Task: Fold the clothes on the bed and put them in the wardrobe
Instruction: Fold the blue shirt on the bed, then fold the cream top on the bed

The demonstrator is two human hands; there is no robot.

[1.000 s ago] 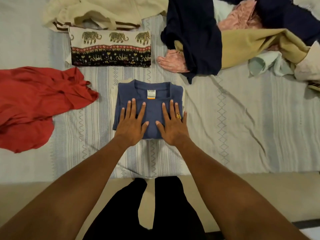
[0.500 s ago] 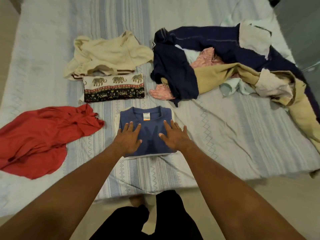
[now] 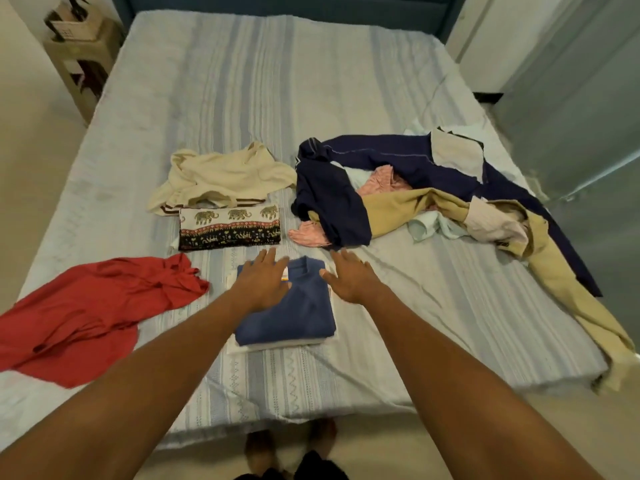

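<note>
Striped bed point(image 3: 242, 98): blue shirt point(image 3: 291, 317) and elephant-print cloth point(image 3: 230, 228) lie folded; red garment point(image 3: 86, 306), cream top point(image 3: 221, 178) and heap point(image 3: 398, 188) await folding. Left hand point(image 3: 261, 284) and right hand point(image 3: 349, 280) hover, fingers point(image 3: 268, 256) straight, empty.

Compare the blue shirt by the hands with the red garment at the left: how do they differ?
The blue shirt is folded into a neat rectangle; the red garment lies spread and crumpled. The blue shirt rests on a white folded piece; the red garment lies straight on the bed. The red garment covers more area than the blue shirt. Both are single-coloured.
</note>
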